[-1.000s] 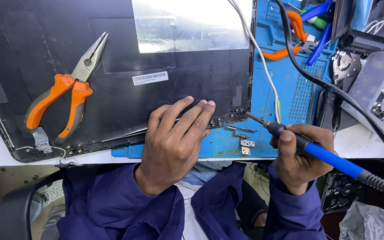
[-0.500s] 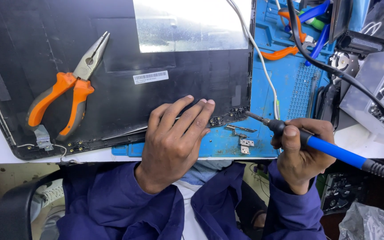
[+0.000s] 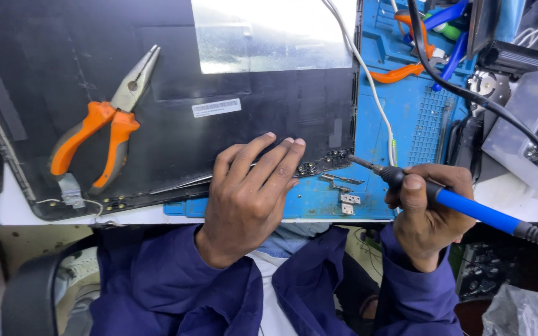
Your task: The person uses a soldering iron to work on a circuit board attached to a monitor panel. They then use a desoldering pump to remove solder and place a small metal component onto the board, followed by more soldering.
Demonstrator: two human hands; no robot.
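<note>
Right hand (image 3: 428, 214) grip clenched on soldering iron (image 3: 468, 208), long axis level, tip pointing left at laptop lid (image 3: 157, 130) corner; left hand (image 3: 250, 196) flat, released, pressing lid.

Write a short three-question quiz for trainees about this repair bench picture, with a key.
1. True or false: the right hand holds the blue-handled soldering iron.
2. Where do the orange pliers lie? A on the blue mat; B on the black laptop lid; C on the floor.
3. What does the left hand rest on?

Key: 1 true. 2 B. 3 The near edge of the black laptop lid, palm down.
</note>
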